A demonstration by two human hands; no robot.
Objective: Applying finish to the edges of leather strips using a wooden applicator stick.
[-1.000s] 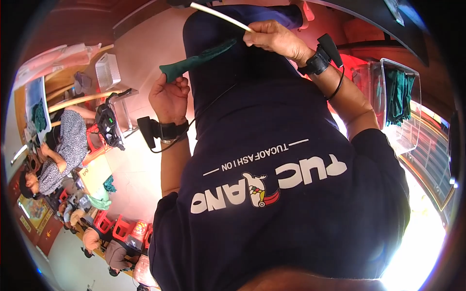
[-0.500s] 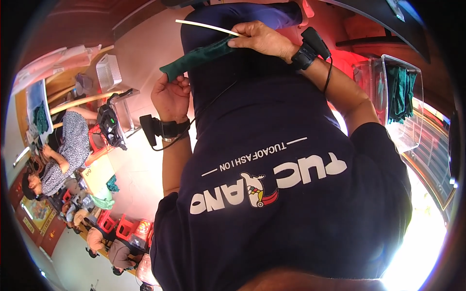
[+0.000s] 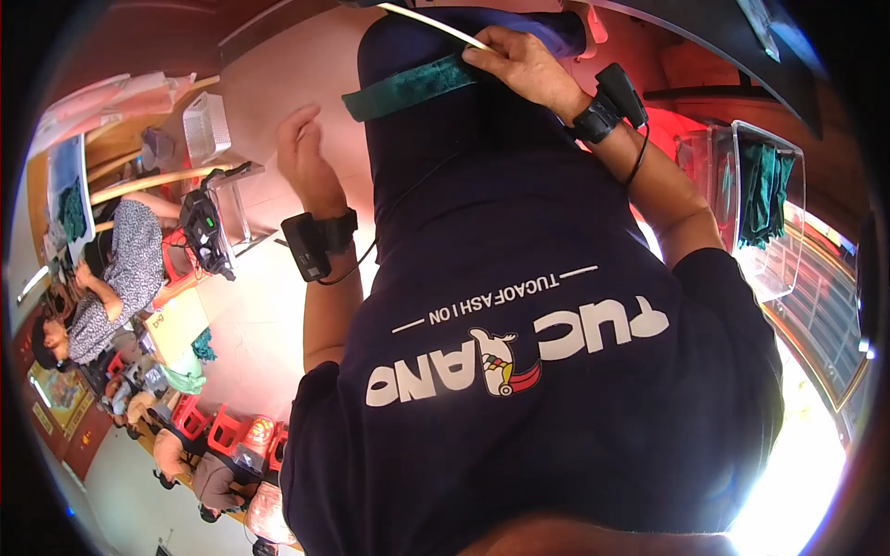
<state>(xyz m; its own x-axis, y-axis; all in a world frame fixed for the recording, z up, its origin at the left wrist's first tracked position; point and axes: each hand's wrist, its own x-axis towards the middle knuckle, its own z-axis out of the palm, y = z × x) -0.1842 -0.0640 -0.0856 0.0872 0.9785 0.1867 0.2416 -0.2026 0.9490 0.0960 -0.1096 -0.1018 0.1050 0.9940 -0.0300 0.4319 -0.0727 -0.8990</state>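
Note:
My right hand (image 3: 528, 72) pinches a thin white stick (image 3: 431, 23) between thumb and fingers, above my lap. A dark green velvety fabric strip (image 3: 408, 90) hangs from the same grip and stretches leftward over my dark trousers. The stick's far end points up and left, apart from the cloth. To the left of the strip's loose end, my left hand (image 3: 311, 159) is raised with nothing in it. Its fingers are loosely extended and slightly blurred. Both wrists wear black strapped devices.
At my right stands a clear plastic bin (image 3: 797, 176) with green fabric pieces (image 3: 765, 195) over its edge. A white basket (image 3: 206, 128) is at the left. Beyond it a person (image 3: 120, 278) sits near a table, and several others sit among red stools (image 3: 225, 428).
My left hand has let go of the strip's end and moved back from it. My right hand, still holding stick and strip, has shifted slightly right and away.

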